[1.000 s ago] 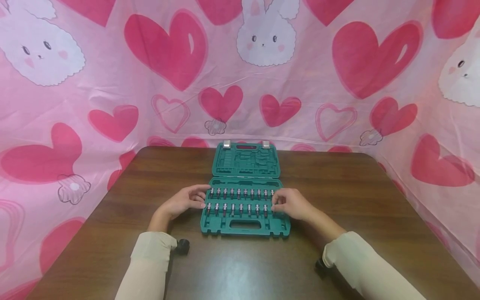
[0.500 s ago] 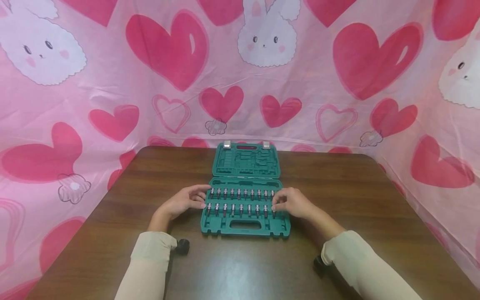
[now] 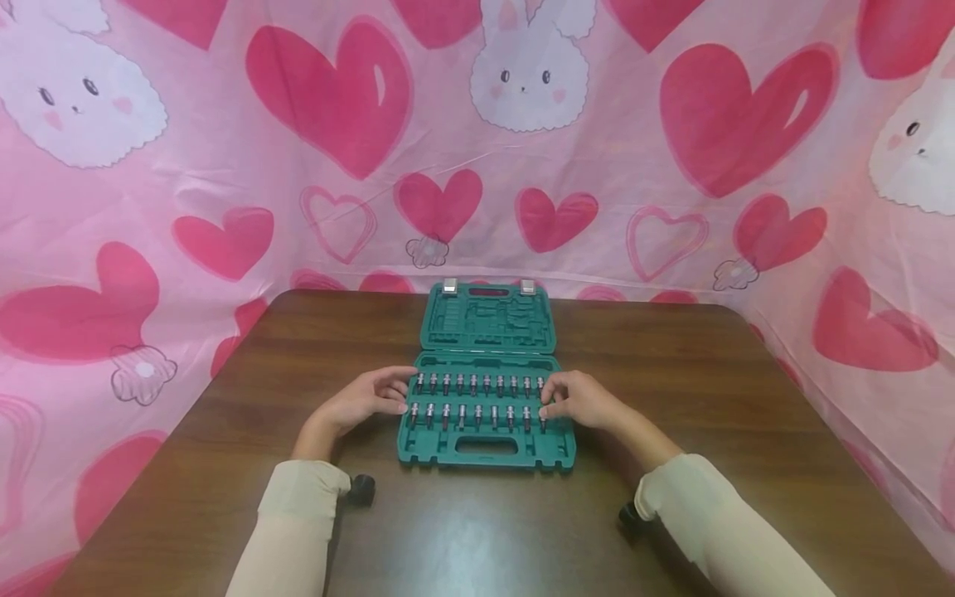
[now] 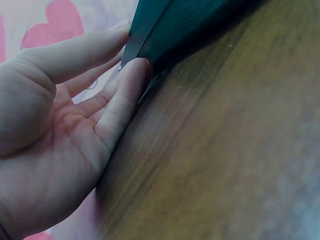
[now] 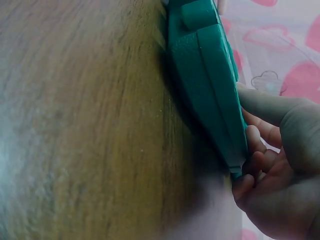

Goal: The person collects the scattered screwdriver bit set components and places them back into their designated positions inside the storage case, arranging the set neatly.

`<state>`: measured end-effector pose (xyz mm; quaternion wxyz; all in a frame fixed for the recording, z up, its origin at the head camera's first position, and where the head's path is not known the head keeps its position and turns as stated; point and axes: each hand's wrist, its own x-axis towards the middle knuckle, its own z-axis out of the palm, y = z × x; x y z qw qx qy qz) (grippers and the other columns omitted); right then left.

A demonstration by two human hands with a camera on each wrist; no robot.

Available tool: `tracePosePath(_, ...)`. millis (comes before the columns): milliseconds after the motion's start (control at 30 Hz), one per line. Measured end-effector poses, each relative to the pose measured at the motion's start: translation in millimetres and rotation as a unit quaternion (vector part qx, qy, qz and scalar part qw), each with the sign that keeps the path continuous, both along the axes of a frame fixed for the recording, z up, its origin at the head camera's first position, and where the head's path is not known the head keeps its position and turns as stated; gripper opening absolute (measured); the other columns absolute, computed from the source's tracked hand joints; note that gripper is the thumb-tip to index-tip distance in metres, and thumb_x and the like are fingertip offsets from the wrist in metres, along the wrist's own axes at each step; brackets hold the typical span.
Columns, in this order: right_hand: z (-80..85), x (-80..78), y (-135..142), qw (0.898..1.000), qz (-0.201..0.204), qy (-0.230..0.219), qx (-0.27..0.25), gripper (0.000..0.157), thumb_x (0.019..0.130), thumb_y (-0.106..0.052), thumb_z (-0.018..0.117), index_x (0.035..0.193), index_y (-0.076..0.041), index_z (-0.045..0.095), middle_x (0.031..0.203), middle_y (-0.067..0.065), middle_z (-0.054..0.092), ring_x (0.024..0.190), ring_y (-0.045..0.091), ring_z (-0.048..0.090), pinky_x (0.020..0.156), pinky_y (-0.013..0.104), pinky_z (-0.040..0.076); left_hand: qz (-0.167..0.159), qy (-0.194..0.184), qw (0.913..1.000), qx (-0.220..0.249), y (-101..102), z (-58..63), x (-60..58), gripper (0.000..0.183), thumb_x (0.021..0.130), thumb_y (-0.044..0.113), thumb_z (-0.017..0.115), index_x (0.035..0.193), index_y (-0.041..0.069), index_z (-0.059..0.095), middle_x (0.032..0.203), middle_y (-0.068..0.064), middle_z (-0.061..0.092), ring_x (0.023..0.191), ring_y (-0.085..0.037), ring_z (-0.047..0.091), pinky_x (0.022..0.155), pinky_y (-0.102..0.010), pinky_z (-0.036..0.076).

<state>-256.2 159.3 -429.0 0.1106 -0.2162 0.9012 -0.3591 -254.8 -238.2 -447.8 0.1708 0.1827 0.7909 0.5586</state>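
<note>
A green plastic tool case (image 3: 487, 452) lies unfolded on the table, its lid towards the back. Two rows of silver bit sockets (image 3: 478, 417) with dark tips sit in its near half. My left hand (image 3: 358, 404) rests at the left edge, thumb and index finger apart and touching the case side (image 4: 150, 35). At the right edge my right hand (image 3: 585, 401) pinches the head of the last bit socket (image 3: 543, 424) in the lower row, thumb over its top. In the right wrist view, the thumb and index tips are hidden behind the case wall (image 5: 210, 90).
The brown wooden table (image 3: 477, 531) extends around the case on all sides. A pink cloth (image 3: 507, 157) with hearts and rabbits hangs behind and beside it. The case lid (image 3: 488, 319) has moulded recesses and two metal latches.
The right hand stays at the end of the lower row, and the last bit socket shows more below its thumb than one second ago. The left hand keeps its place.
</note>
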Motion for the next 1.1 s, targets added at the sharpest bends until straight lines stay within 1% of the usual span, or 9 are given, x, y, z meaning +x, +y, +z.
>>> tracePosePath(233, -1.8, -0.4, 0.2, 1.0, -0.014, -0.014, -0.005, 0.016, 0.083, -0.015, 0.079, 0.087, -0.012, 0.064, 0.068, 0.003, 0.052, 0.067, 0.02, 0.051, 0.064, 0.035, 0.042, 0.006, -0.002, 1.0, 0.002, 0.2, -1.0, -0.6, 0.064, 0.087, 0.01, 0.072, 0.145, 0.008, 0.044, 0.114, -0.016, 0.061, 0.106, -0.03, 0.057, 0.093, -0.037, 0.049)
tracePosePath(600, -2.1, -0.9, 0.0, 0.999, -0.025, -0.025, -0.01, 0.015, 0.084, -0.014, 0.078, 0.087, -0.011, 0.063, 0.068, 0.004, 0.053, 0.068, 0.022, 0.052, 0.066, 0.035, 0.044, 0.004, -0.002, 1.0, 0.006, 1.3, 1.9, 1.4, 0.065, 0.087, 0.011, 0.073, 0.145, 0.007, 0.044, 0.113, -0.015, 0.061, 0.106, -0.03, 0.058, 0.095, -0.038, 0.048)
tracePosePath(667, -3.0, 0.4, -0.4, 0.999, -0.028, -0.02, -0.016, 0.015, 0.084, -0.014, 0.078, 0.087, -0.011, 0.063, 0.068, 0.004, 0.052, 0.067, 0.022, 0.052, 0.065, 0.035, 0.043, 0.002, -0.001, 0.9999, 0.01, 0.7, 1.9, 0.8, 0.066, 0.087, 0.01, 0.073, 0.146, 0.006, 0.042, 0.113, -0.016, 0.061, 0.106, -0.03, 0.057, 0.094, -0.038, 0.047)
tracePosePath(767, -4.6, 3.7, -0.1, 0.999, -0.036, -0.007, -0.023, 0.016, 0.083, -0.013, 0.078, 0.086, -0.011, 0.063, 0.068, 0.004, 0.051, 0.067, 0.022, 0.051, 0.063, 0.035, 0.043, -0.004, 0.003, 0.9997, 0.024, 0.5, -1.2, -0.7, 0.069, 0.087, 0.008, 0.072, 0.147, 0.005, 0.038, 0.113, -0.018, 0.059, 0.106, -0.031, 0.056, 0.093, -0.036, 0.048)
tracePosePath(867, -5.4, 6.8, -0.3, 0.999, -0.048, 0.011, -0.02, 0.017, 0.082, -0.015, 0.079, 0.087, -0.012, 0.064, 0.068, 0.003, 0.05, 0.066, 0.021, 0.05, 0.06, 0.034, 0.042, -0.002, 0.002, 0.9994, 0.034, 1.5, -3.5, -1.0, 0.072, 0.087, 0.006, 0.071, 0.149, 0.005, 0.035, 0.112, -0.02, 0.058, 0.103, -0.032, 0.058, 0.091, -0.033, 0.049)
tracePosePath(933, -4.9, 7.6, -1.8, 0.998, -0.059, 0.014, -0.013, 0.018, 0.081, -0.017, 0.08, 0.089, -0.013, 0.065, 0.069, 0.004, 0.051, 0.065, 0.021, 0.05, 0.059, 0.033, 0.042, 0.004, 0.001, 0.9994, 0.035, 1.3, -2.8, -0.2, 0.073, 0.087, 0.004, 0.071, 0.149, 0.005, 0.033, 0.113, -0.021, 0.057, 0.1, -0.031, 0.061, 0.09, -0.032, 0.05)
tracePosePath(1000, -5.0, 8.3, -2.1, 0.998, -0.066, 0.018, -0.008, 0.02, 0.081, -0.019, 0.081, 0.092, -0.013, 0.065, 0.069, 0.004, 0.051, 0.064, 0.021, 0.05, 0.057, 0.033, 0.042, 0.013, -0.001, 0.9995, 0.029, 1.9, -1.9, -0.1, 0.073, 0.087, 0.004, 0.071, 0.15, 0.006, 0.033, 0.113, -0.021, 0.056, 0.098, -0.03, 0.063, 0.091, -0.033, 0.05)
tracePosePath(1100, -5.5, 9.0, -0.4, 0.996, -0.08, 0.025, -0.003, 0.023, 0.081, -0.022, 0.081, 0.096, -0.015, 0.066, 0.07, 0.005, 0.052, 0.064, 0.022, 0.05, 0.055, 0.032, 0.042, 0.022, 0.0, 0.9997, 0.014, 3.7, -0.5, -1.8, 0.073, 0.087, 0.006, 0.071, 0.15, 0.009, 0.034, 0.116, -0.019, 0.057, 0.098, -0.029, 0.064, 0.095, -0.039, 0.048)
